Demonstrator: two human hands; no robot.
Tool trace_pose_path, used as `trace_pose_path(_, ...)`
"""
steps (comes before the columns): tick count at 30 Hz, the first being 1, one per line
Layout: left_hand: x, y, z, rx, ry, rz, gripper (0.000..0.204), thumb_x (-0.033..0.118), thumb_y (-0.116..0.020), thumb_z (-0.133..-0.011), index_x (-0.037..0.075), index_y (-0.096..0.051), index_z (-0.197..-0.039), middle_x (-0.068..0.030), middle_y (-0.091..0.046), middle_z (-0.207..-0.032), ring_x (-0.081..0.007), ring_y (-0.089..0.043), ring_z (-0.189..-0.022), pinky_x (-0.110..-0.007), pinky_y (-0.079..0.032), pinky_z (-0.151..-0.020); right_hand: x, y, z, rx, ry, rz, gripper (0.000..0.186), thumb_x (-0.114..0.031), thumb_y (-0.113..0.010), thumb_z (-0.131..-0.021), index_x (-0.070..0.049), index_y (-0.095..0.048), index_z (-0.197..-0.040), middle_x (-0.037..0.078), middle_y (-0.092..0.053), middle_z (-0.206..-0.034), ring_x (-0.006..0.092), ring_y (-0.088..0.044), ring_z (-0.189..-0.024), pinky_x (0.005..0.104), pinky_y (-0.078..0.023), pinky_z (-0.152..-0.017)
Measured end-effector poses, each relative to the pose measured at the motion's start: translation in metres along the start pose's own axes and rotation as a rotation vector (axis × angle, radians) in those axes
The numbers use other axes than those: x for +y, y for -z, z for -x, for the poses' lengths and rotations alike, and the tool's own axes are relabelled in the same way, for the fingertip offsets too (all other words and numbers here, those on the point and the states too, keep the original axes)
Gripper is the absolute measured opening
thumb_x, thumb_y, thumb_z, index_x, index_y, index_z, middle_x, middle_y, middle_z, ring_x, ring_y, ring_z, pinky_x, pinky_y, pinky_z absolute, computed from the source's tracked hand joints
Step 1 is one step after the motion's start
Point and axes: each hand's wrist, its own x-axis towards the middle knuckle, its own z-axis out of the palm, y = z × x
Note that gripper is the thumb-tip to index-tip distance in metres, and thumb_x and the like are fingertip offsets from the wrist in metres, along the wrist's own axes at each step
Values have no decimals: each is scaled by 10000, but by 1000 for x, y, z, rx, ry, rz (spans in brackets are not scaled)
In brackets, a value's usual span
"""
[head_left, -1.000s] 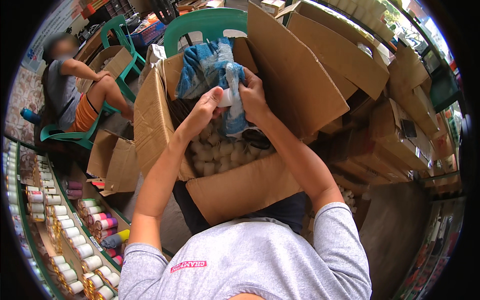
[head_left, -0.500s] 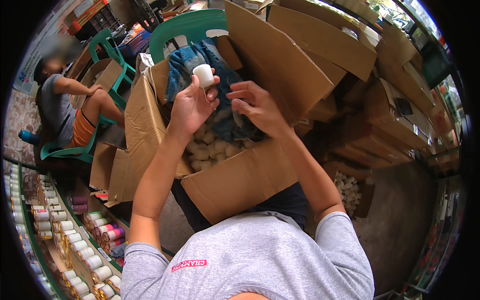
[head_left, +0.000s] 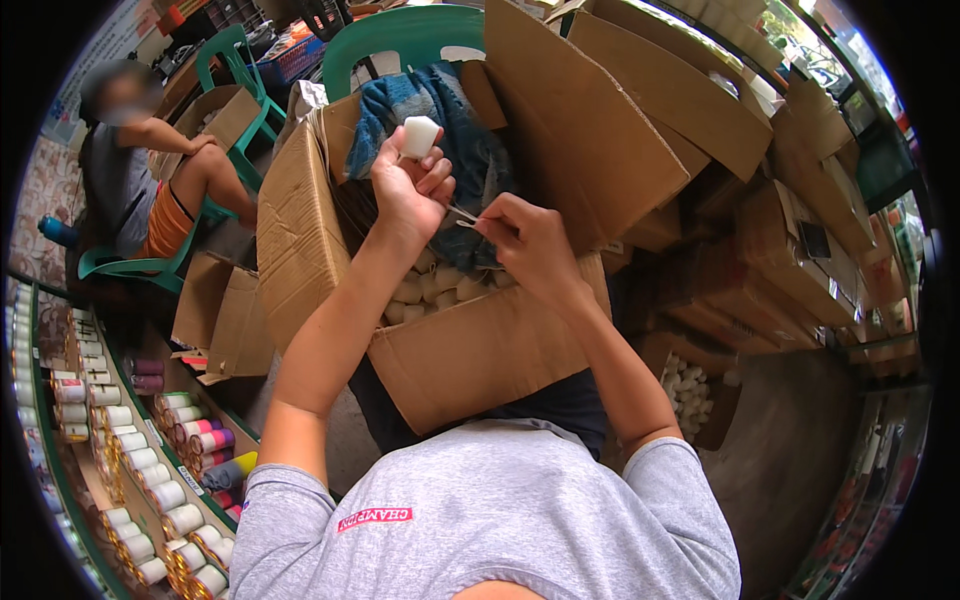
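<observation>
My left hand is raised over an open cardboard box and holds up a small white piece, smooth and blunt-ended, between thumb and fingers. The other left fingers curl toward the palm. Just to the right, my right hand pinches a thin pale looped thing reaching toward my left wrist; whether it is a strand or a slim tool, I cannot tell. Below both hands, many rounded white pieces lie in the box. A blue patterned cloth drapes over its far side.
A green plastic chair stands behind the box. Another person sits at the left on a green chair. Thread spools fill racks at lower left. Stacked cartons stand at right, near a box of white pieces.
My left hand has turned, tilting the white piece. The right hand has moved slightly down, its fingers now closed on the thin looped thing. The whole view has shifted a little.
</observation>
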Motion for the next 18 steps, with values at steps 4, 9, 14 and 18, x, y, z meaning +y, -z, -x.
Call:
trace_pose_path(4,16,-2,4,-166,53,-297,415,289,-554,-957,-19,-553,-1235,-83,-630,-1022,-148,-577,-780,-253,-489,-673,-15,23,-5,253,376,81,56,-40,-716,-813,-48,-666,-838,31,-624,-672,164,-576,-583,288,-456,-567)
trace_pose_path(9,30,1,22,-461,11,-461,462,137,-674,-904,2,-499,-1310,-110,-604,-1148,-192,-628,-1041,-304,-554,-905,-44,35,-15,242,193,-247,86,4,-689,-795,-39,-678,-869,23,-580,-651,76,-505,-568,228,-402,-535)
trace_pose_path(14,31,12,20,-493,-77,-446,407,121,-687,-895,30,-512,-1251,-97,-605,-1139,-171,-627,-1030,-292,-560,-874,-47,32,-26,322,335,-16,93,11,-683,-739,-40,-671,-816,17,-581,-685,73,-455,-530,235,-377,-499)
trace_pose_path(18,31,11,21,-475,-88,-462,380,125,-682,-899,34,-516,-1228,-97,-605,-1138,-165,-626,-1025,-285,-560,-865,-54,29,-29,324,366,50,91,2,-681,-713,-53,-663,-783,21,-578,-694,88,-451,-518,247,-377,-489)
